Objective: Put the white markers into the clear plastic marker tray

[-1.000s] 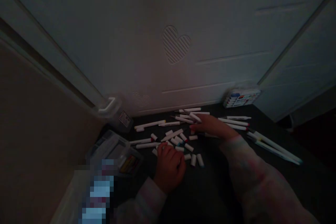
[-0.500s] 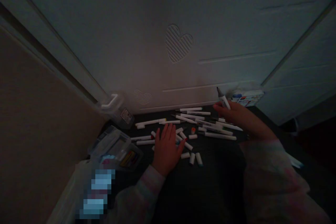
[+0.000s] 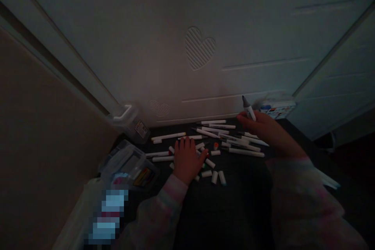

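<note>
The scene is very dark. Several white marker pens (image 3: 216, 131) and loose caps (image 3: 215, 175) lie scattered on a dark surface in front of a pale panel. My left hand (image 3: 187, 158) rests flat over the caps, fingers stretched out, nothing gripped. My right hand (image 3: 263, 129) is lifted to the right and closed around an uncapped marker (image 3: 248, 108) whose dark tip points up.
A clear plastic case (image 3: 129, 166) with coloured contents lies at the left, a clear lidded box (image 3: 129, 119) behind it. A marker pack (image 3: 277, 108) stands at the back right. The pale panel with a heart relief (image 3: 199, 50) rises just behind the pens.
My right hand picked a marker from the pile and lifted it to the right. My left hand opened from a curled pose and slid forward over the caps.
</note>
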### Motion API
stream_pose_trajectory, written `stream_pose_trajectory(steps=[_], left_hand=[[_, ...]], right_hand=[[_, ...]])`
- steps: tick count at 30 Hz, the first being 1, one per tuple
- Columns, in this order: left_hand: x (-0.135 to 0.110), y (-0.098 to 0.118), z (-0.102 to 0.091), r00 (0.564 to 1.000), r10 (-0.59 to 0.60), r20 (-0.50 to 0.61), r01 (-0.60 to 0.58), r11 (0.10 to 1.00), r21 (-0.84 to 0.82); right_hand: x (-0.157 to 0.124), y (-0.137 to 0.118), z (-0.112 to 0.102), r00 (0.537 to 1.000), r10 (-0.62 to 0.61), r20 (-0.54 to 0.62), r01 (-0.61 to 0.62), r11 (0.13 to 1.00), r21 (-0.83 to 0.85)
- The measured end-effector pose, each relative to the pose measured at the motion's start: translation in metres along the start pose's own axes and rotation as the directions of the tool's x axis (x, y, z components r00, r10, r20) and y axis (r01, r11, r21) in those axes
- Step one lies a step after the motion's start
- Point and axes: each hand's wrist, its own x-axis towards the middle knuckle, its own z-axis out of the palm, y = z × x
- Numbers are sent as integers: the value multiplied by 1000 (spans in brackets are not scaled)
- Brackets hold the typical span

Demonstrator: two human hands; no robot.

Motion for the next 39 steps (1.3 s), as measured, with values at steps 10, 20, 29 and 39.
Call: stream_pose_trajectory(steps=[10, 20, 29, 39], left_hand=[[3, -1, -2, 1000, 18, -10, -19, 999, -37], [7, -5, -2, 999, 44, -5, -44, 998, -47], [7, -6, 3, 998, 50, 41, -48, 998, -45], [11, -10, -17, 997, -15, 74, 15, 1000, 1]], right_hand=[[-1, -5, 1, 1000, 6, -8, -7, 1000, -6], [3, 1, 6, 1000, 15, 3, -15, 1000, -10], [-1, -7, 7, 1000, 3, -5, -3, 1000, 6], [-3, -5, 3, 993, 5, -114, 12, 988, 154]])
